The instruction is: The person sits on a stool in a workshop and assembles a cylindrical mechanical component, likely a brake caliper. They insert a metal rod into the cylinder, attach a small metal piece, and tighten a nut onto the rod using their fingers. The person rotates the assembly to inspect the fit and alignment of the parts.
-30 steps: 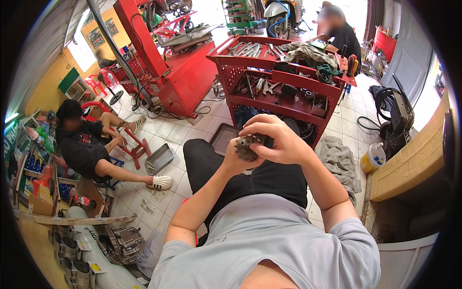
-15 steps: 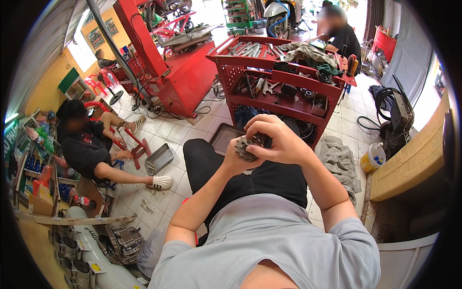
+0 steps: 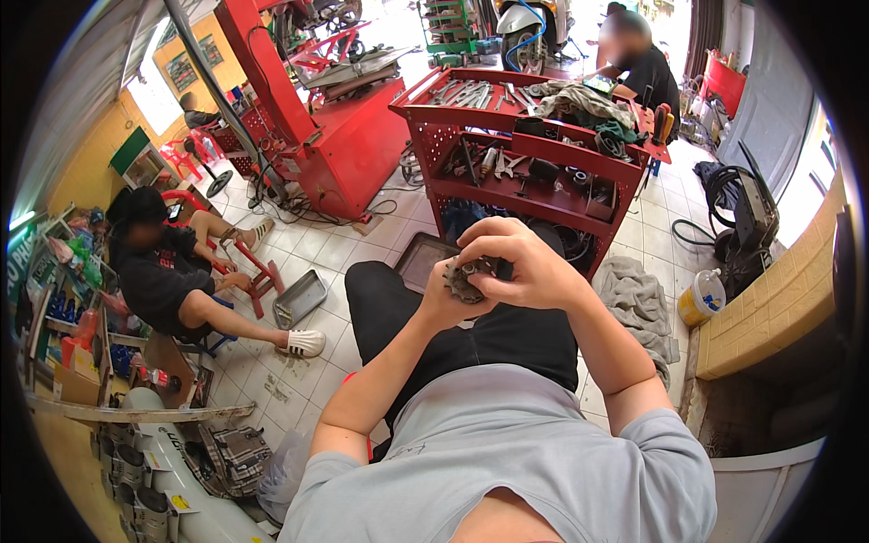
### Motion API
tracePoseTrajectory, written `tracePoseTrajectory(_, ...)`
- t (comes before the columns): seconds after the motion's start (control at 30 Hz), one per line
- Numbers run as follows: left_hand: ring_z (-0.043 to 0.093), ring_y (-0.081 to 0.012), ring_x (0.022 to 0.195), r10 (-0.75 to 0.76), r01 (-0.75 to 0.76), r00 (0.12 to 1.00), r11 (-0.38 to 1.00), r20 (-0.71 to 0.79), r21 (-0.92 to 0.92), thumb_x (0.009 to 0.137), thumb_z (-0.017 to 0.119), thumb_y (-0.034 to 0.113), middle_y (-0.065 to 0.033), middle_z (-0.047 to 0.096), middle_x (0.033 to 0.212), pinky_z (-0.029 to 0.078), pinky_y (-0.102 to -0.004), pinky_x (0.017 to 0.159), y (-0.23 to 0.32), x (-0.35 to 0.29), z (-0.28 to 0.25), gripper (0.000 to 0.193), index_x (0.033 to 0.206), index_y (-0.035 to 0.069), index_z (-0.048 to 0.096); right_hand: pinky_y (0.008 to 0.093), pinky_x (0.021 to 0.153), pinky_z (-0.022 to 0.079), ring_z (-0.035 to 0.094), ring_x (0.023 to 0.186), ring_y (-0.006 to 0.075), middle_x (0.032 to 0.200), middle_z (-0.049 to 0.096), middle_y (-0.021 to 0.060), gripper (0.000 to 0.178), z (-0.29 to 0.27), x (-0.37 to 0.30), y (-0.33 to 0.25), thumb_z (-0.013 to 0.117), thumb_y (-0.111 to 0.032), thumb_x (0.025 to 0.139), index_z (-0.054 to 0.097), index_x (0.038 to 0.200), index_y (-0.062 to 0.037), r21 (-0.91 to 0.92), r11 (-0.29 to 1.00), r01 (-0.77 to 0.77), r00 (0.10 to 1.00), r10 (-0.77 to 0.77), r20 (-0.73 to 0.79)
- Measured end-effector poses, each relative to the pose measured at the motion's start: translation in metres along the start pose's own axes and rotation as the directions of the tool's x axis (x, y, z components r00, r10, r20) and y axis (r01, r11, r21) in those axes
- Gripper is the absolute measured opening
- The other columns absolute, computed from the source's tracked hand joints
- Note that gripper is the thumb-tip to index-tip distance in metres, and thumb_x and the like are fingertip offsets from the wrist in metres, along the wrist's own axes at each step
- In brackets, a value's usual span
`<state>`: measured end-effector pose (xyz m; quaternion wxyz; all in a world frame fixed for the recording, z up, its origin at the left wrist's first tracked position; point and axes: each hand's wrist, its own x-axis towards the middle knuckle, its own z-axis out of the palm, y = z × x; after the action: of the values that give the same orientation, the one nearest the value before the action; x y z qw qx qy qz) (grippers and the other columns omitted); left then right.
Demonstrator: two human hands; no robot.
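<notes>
Just this side of the red tool cart and left of it lie two metal trays. Nearer you, your left hand curls around the toothed metal part; your right hand, fingers bent nearly closed, pinches it (far fingertips hidden). A slackened pinch could drop it toward the cart. Count: one cart, two trays, two hands, one part.
</notes>
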<state>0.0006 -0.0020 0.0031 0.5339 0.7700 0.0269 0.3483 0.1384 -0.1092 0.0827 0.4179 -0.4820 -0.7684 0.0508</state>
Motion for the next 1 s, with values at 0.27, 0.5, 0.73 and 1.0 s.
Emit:
tracePoseTrajectory(0.27, 0.057, -0.0088, 0.067, -0.01, 0.008, 1.0, 0.999, -0.023, -0.05, 0.065, 0.078, 0.01, -0.0016, 0.062, 0.075, 0.05, -0.0268, 0.062, -0.0004, -0.0004, 0.001, 0.026, 0.084, 0.004, 0.061, 0.04, 0.091, 0.042, 0.055, 0.099, 0.0283, 0.105, 0.06, 0.0109, 0.023, -0.0004, 0.0013, -0.0012, 0.07, -0.017, 0.073, 0.064, 0.092, -0.0053, 0.016, 1.0, 0.008, 1.0, -0.008, 0.01)
tracePoseTrajectory(0.5, 0.059, -0.0087, 0.069, 0.038, -0.039, 0.999, 0.998, 0.019, 0.049, 0.065, 0.078, 0.01, -0.0016, 0.063, 0.077, 0.05, -0.0265, 0.063, -0.0053, -0.0018, -0.0026, 0.028, 0.087, 0.003, 0.062, 0.0401, 0.09, 0.042, 0.056, 0.099, 0.0286, 0.105, 0.06, 0.0112, 0.025, -0.002, 0.0008, -0.0032, 0.069, -0.016, 0.073, 0.065, 0.096, -0.0054, 0.019, 0.998, -0.06, 0.998, 0.059, 0.035)
tracePoseTrajectory(0.73, 0.06, -0.0093, 0.069, 0.024, -0.026, 0.999, 0.998, 0.035, 0.065, 0.066, 0.077, 0.01, -0.0023, 0.064, 0.078, 0.051, -0.0266, 0.064, -0.0027, -0.0008, -0.0022, 0.026, 0.087, 0.004, 0.062, 0.0397, 0.09, 0.042, 0.057, 0.098, 0.0286, 0.102, 0.061, 0.0109, 0.024, -0.0026, 0.0008, -0.0023, 0.068, -0.016, 0.075, 0.065, 0.096, -0.0053, 0.026, 0.999, -0.042, 0.998, 0.041, 0.038)
tracePoseTrajectory(1.0, 0.059, -0.0104, 0.068, 0.003, -0.004, 1.0, 1.0, 0.007, 0.011, 0.066, 0.077, 0.01, -0.0026, 0.063, 0.077, 0.05, -0.0271, 0.064, 0.0007, 0.0004, 0.0025, 0.024, 0.084, 0.004, 0.061, 0.0393, 0.091, 0.041, 0.056, 0.098, 0.0283, 0.102, 0.061, 0.0093, 0.024, -0.0019, -0.0007, 0.0011, 0.07, -0.02, 0.077, 0.063, 0.094, -0.0054, 0.019, 1.0, 0.004, 1.0, -0.005, 0.021)
